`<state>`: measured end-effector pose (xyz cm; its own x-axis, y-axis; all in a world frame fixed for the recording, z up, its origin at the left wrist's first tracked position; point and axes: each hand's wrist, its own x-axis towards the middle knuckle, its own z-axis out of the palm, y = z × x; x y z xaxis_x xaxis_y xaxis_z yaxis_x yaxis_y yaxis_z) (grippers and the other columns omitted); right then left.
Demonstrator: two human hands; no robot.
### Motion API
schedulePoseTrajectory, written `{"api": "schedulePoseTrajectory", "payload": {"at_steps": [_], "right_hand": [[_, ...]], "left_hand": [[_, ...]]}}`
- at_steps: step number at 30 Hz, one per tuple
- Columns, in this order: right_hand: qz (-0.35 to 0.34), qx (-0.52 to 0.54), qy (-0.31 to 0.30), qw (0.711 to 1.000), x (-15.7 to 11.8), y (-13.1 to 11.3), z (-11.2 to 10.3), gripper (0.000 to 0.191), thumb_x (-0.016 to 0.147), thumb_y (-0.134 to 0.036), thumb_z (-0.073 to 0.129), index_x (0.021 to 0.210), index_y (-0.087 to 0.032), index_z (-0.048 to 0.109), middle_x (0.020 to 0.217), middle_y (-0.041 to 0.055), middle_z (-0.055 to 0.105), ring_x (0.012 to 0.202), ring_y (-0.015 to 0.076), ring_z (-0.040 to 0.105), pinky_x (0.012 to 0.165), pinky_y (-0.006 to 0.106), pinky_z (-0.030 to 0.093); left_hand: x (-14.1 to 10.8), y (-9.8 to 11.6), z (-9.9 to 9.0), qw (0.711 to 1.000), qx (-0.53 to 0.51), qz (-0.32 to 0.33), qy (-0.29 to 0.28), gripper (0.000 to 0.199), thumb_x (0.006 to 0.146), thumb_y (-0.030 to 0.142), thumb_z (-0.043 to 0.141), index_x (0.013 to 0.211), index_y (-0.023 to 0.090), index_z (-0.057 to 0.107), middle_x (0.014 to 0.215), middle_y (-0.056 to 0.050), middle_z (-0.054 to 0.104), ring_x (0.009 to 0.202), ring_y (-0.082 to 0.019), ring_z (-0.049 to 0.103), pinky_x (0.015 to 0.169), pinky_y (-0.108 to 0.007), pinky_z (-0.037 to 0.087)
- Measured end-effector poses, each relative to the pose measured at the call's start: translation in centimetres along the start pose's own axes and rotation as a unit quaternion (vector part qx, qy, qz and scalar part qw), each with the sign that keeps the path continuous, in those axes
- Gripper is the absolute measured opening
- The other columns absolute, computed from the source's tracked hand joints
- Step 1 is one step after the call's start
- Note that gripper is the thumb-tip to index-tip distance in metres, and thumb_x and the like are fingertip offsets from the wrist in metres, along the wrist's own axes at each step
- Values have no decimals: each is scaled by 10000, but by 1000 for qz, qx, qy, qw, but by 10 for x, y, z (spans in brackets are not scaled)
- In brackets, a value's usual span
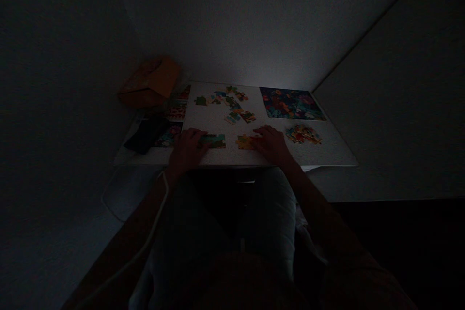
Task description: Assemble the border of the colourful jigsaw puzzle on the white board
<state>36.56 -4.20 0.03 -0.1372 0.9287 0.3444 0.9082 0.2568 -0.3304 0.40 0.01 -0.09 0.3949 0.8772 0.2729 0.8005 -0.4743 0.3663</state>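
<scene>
pretty dark shot from the head cam, but you can make out a white pebbly bench [214, 123] with a jigsaw spread all over it. the left hand [187, 150] sits at the near edge with its fingers on a green and teal chunk of joined puzzle pieces [213, 141], and the right hand [272, 144] is just across from it, reaching toward the middle with its fingertips on or right by a little yellow-orange clump of puzzle pieces [246, 142]. both hands look relaxed and low over the bench, not clenched, but it's too dim to say if either one is actually gripping anything or just resting there.

the two clumps sit close together, with a small gap of bench between them. farther up the middle there's a loose scatter of colourful puzzle pieces [227, 102], and off to the right a small heap of puzzle pieces [303, 134] sits below a dark floral picture sheet [292, 103] lying flat near the back edge. along the left side there are a few more picture cards [177, 109], a black pouch [146, 134] and an orange paper bag [148, 82] at the back corner. a thin white cable [164, 193] runs along the left forearm [145, 223], and the person's knees [269, 208] show under the bench edge.
</scene>
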Motion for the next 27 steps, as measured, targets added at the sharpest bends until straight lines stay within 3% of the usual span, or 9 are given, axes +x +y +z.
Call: {"api": "schedulePoseTrajectory", "payload": {"at_steps": [7,10,16,21,24,27], "right_hand": [[90,-24,-20,995,64,21,8,437,1041,-456,753,1392,-198,776,1448,179,750,1216,356,776,1077,532,594],[116,-65,-28,991,79,24,15,463,1034,-497,774,1380,-189,789,1426,194,760,1256,376,761,1083,519,597],[68,-85,-15,994,97,23,30,477,1048,-524,729,1375,-182,785,1428,221,742,1286,414,730,1094,580,593],[7,-70,-30,997,136,5,57,435,1016,-533,746,1317,-224,800,1413,209,741,1282,441,714,1069,639,589],[26,-50,-20,998,170,3,71,474,994,-542,766,1357,-237,784,1490,209,715,1332,429,695,1106,637,580],[74,-12,-8,997,200,17,71,474,998,-553,752,1354,-242,782,1470,191,733,1256,384,732,1096,608,603]], "left_hand": [[-1,0,-2,1000,-13,10,1,413,1112,410,660,1476,228,728,1436,-166,699,1389,-377,628,1230,-589,447],[-2,0,-5,1000,-22,13,-11,389,1122,385,644,1471,234,728,1443,-151,706,1383,-364,633,1228,-590,450],[-4,-1,-6,999,-34,12,-16,391,1134,373,646,1504,256,690,1477,-138,704,1409,-340,628,1234,-573,459],[-4,1,-9,999,-43,14,-25,384,1136,337,637,1507,247,674,1472,-141,710,1400,-337,639,1220,-569,481],[-4,1,-10,998,-51,13,-25,379,1131,330,640,1504,270,674,1471,-132,718,1394,-327,645,1219,-555,488],[-4,0,-9,998,-53,9,-25,373,1138,334,629,1505,278,666,1478,-122,718,1410,-319,642,1230,-543,484]]}}
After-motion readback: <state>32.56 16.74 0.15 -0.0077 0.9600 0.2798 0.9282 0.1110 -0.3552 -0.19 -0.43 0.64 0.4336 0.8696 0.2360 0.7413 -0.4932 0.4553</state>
